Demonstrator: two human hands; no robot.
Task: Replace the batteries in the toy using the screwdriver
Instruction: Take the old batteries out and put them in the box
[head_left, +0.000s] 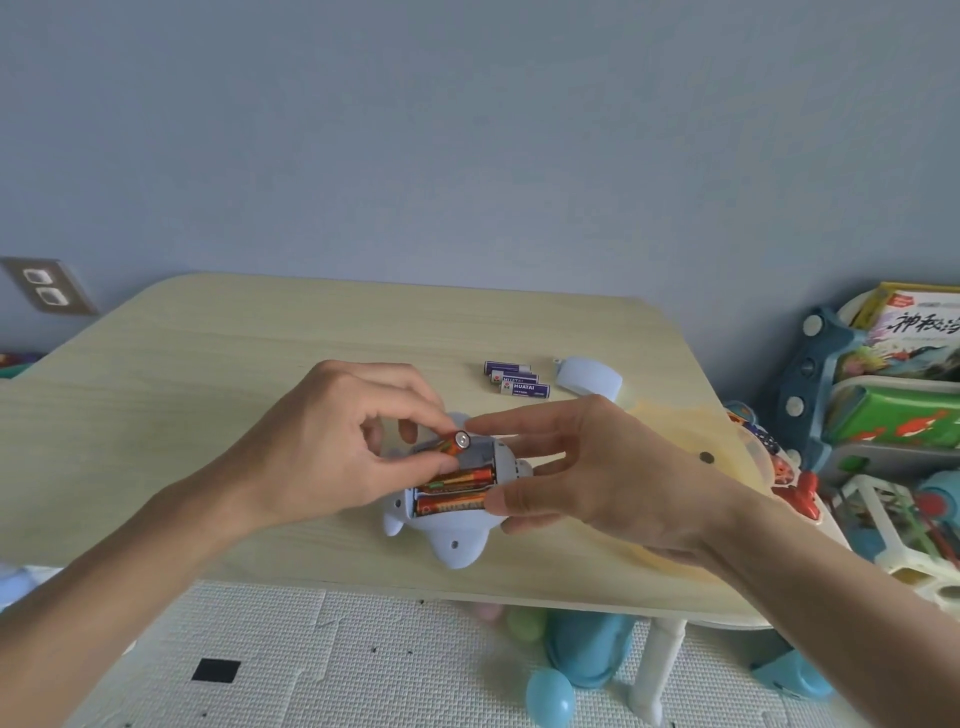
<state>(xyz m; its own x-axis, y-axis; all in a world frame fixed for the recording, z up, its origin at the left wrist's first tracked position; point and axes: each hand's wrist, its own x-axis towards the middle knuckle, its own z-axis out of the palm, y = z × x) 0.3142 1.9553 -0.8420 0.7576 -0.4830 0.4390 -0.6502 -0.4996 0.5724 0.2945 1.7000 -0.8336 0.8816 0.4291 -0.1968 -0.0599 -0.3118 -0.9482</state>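
Toy (457, 545) lies belly-up on the wooden surface (208, 364), two orange batteries (454, 491) seated in its compartment. Left hand (332, 441) pinches a third orange battery (453, 444) above it; right hand (587, 478) steadies the toy, fingers loosely spread. Three purple batteries (517, 380) and cover (589, 376) lie beyond.

Light wood-grain table (208, 395), rounded far-left corner, white leg visible under the near right edge. On it: pale lavender toy (457, 545) near centre, underside up, battery compartment open with two orange batteries (454, 491) seated. Far right of centre: three purple batteries (517, 382) lying side by side, touching. Just right of them, the lavender compartment cover (589, 378). Right edge: a translucent yellow item (685, 441) with a small dark spot; identity cannot be told.
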